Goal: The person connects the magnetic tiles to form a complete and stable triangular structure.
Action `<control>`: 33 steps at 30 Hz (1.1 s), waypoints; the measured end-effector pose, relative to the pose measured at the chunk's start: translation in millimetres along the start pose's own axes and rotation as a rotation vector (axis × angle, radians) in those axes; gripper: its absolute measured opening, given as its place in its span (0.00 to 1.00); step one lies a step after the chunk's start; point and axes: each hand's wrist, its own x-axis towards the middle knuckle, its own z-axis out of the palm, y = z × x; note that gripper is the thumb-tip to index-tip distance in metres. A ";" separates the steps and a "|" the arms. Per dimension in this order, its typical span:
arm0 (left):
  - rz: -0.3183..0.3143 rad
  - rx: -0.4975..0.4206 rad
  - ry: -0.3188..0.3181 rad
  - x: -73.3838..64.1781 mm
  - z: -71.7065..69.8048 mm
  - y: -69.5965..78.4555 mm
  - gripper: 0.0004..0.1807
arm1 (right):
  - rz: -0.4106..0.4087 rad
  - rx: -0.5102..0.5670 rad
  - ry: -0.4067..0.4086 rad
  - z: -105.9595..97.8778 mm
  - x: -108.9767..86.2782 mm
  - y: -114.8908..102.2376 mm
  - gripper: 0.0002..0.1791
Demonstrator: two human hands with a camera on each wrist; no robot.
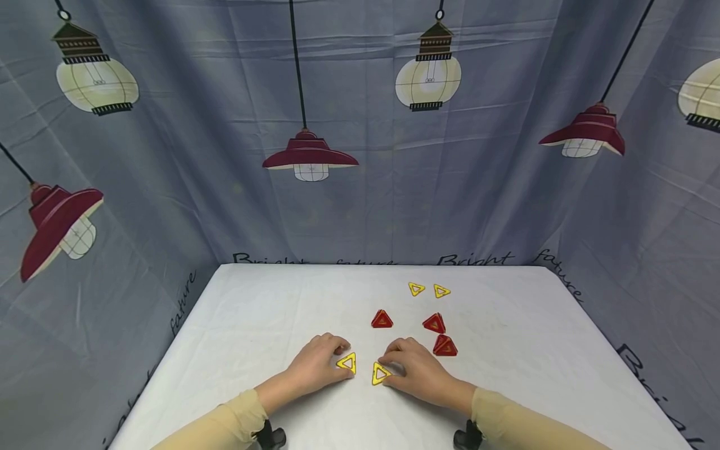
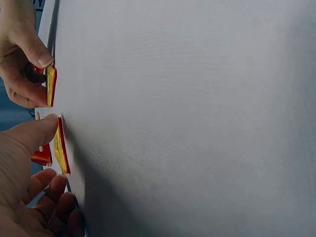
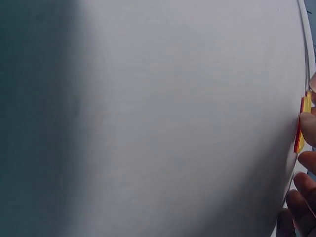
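My left hand [image 1: 317,364] grips a yellow triangle [image 1: 354,363] with an open middle by its corners, between thumb and fingers. Just to the right, a similar yellow triangle [image 1: 374,375] is pinched by my right hand [image 1: 420,373]. The two triangles stand apart, with a narrow gap between them. Edge-on in the left wrist view, the left triangle [image 2: 61,148] and the right triangle [image 2: 51,86] show yellow with red along one edge. Only part of the right hand's triangle [image 3: 299,131] shows in the right wrist view, at the right border.
Beyond my hands lie red triangular pieces: one to the left [image 1: 382,321], another to the right [image 1: 435,324], and a third nearer me [image 1: 445,347]. Farther back are two yellow triangles [image 1: 411,289] [image 1: 435,291]. All are on the white table [image 1: 270,300]. Printed curtains enclose it.
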 end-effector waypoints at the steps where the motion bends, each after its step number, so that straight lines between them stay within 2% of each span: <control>1: -0.001 -0.011 0.001 0.5 0.3 -0.7 0.28 | 0.007 0.007 0.003 0.2 0.2 -0.4 0.18; 11: 0.020 -0.056 0.020 2.0 3.4 -4.4 0.20 | 0.029 0.020 0.034 3.2 1.5 -0.7 0.16; 19: 0.016 -0.068 0.013 2.1 3.0 -3.0 0.22 | 0.022 0.015 0.032 4.2 1.9 -0.3 0.17; 28: 0.006 -0.013 0.051 0.7 6.4 0.4 0.25 | 0.025 0.011 0.031 3.8 2.3 -1.8 0.16; 33: -0.002 -0.020 0.060 -0.6 7.9 1.4 0.22 | 0.025 0.022 0.037 3.2 1.6 -3.3 0.16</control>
